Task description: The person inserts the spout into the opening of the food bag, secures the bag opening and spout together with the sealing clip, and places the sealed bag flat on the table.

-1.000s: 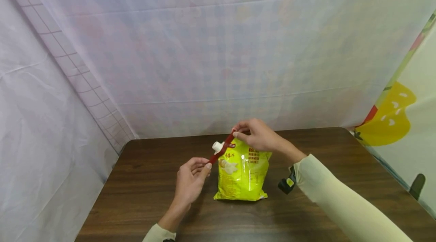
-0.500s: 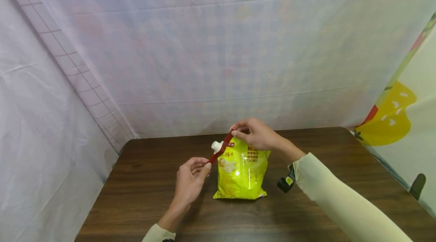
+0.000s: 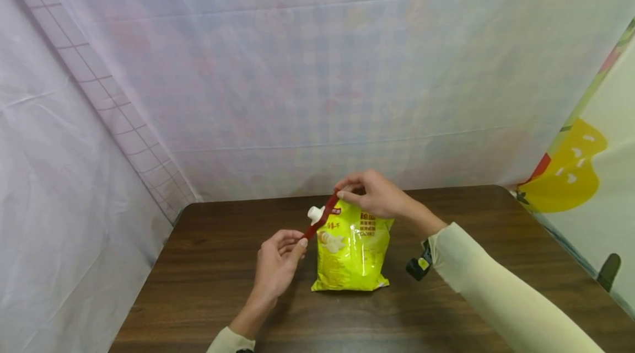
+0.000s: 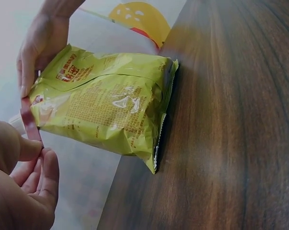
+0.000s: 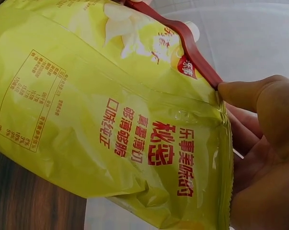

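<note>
A yellow bag of chips with red print stands upright on the brown table, its back facing me. A red bag clip with a white spout lies slantwise across the bag's upper left corner. My left hand pinches the clip's lower end between thumb and fingers. At the upper end, my right hand pinches the clip beside the bag's top edge. In the right wrist view the clip runs along the bag's corner, the right thumb pressed on its end.
The dark wood table extends around the bag. A pale patterned cloth hangs behind it, and a white sheet hangs at the left. On the right, a light cloth bears a yellow fruit print.
The bag's top, the clip and my right hand have shifted very slightly left. Both hands keep their pinch on the clip's ends.
</note>
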{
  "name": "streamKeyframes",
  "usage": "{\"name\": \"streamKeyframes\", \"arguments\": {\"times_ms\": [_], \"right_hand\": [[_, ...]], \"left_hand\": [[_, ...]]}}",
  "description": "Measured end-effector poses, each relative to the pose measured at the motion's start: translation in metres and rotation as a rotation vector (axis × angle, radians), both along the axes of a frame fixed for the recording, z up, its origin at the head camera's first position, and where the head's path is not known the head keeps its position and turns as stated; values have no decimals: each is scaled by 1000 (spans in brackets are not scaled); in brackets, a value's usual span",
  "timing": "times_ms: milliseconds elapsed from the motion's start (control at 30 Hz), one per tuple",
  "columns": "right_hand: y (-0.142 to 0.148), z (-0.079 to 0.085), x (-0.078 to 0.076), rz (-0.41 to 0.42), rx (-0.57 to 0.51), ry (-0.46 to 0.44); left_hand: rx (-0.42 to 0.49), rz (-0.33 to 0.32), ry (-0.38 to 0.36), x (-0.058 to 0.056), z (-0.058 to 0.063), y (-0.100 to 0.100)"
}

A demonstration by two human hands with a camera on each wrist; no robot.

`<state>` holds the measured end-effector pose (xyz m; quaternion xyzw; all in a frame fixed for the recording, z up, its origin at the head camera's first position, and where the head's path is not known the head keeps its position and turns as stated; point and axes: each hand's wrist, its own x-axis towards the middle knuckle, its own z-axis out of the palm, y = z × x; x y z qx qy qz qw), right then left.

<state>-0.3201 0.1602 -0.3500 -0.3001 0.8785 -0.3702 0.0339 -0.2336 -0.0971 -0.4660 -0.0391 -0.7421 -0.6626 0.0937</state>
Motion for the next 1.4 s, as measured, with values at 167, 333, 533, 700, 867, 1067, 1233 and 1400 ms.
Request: {"name": "streamKeyframes", "arguments": {"times_ms": [167, 333, 533, 700, 867, 1067, 1233, 1400], "right_hand": [[1, 0, 0, 11, 0, 19], [1, -1, 1, 18, 3, 38], [2, -1, 1, 17, 8, 31], [3, 1, 2, 18, 13, 22], [4, 2, 2, 16, 18, 19], [8, 2, 3, 2, 26, 23], [16, 1, 2, -12, 37, 30], [25, 1, 5, -31, 59, 43]], "left_hand": [[5, -14, 2, 0, 0, -1], [-1, -20, -2, 0, -1, -2], [-41, -26, 11, -1, 0, -1], [-69, -30, 51, -2, -1, 0], [-50, -42, 65, -2, -2, 1], [-48, -41, 47, -1, -2, 1], [-53, -34, 37, 0, -2, 2], [-56, -26, 40, 0, -3, 2]]}}
